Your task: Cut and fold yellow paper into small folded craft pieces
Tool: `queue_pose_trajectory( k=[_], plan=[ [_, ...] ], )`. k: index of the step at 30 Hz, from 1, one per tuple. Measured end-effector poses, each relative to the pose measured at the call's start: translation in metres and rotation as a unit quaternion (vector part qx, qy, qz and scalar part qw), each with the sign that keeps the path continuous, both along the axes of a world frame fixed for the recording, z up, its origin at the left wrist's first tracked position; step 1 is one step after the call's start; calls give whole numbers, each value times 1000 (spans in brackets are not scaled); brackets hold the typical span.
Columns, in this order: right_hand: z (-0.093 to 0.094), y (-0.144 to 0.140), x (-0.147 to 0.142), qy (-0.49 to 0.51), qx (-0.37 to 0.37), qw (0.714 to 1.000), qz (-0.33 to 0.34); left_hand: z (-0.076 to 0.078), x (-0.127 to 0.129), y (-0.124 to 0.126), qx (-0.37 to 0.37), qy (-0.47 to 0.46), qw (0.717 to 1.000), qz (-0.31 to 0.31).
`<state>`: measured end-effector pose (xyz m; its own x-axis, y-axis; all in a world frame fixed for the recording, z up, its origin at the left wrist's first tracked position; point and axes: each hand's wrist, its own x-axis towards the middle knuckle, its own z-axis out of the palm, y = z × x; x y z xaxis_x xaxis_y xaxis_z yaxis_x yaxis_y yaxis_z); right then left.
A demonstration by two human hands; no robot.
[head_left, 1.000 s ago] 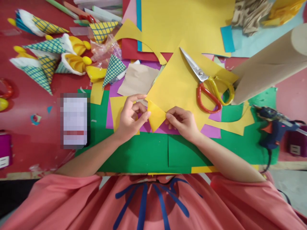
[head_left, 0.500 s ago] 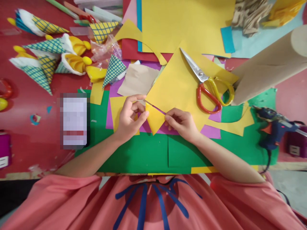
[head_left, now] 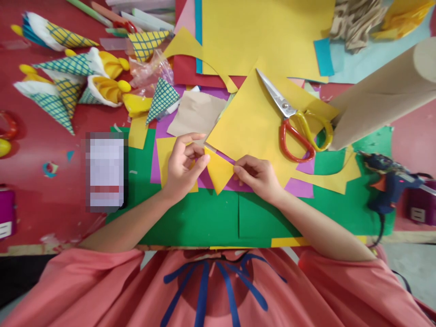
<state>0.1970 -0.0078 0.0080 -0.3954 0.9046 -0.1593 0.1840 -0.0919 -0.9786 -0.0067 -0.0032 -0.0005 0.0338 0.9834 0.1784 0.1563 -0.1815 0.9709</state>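
Observation:
Between both hands is a small folded piece of yellow paper (head_left: 220, 171), a triangle with its point toward me. My left hand (head_left: 185, 165) pinches its upper left corner between thumb and finger, the index finger stretched out above. At the right corner, my right hand (head_left: 254, 171) grips the paper with thumb and curled fingers. Just beyond lies a large yellow sheet (head_left: 245, 118), with scissors (head_left: 289, 111) on it, one handle red and one yellow. A crumpled beige paper piece (head_left: 197, 112) lies past my left hand.
Patterned paper cones (head_left: 73, 93) lie at the far left, near a phone (head_left: 106, 172) with a blurred screen. A brown paper roll (head_left: 381, 93) and a dark blue glue gun (head_left: 391, 186) are on the right. Green sheet (head_left: 190, 222) covers the near table.
The yellow paper has tilted slightly, its point shifting a little toward me. My left hand has moved slightly left; my right hand stays almost in place.

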Motion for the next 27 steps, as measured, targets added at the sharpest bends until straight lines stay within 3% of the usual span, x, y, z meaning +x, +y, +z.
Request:
queue_pose_trajectory(
  k=[9, 27],
  plan=[
    [0, 0, 0, -4, 4, 1000, -2, 0, -1, 3, 21, 21, 999, 37],
    [-1, -1, 0, -13, 14, 1000, -3, -1, -1, 5, 39, 33, 997, 53]
  ],
)
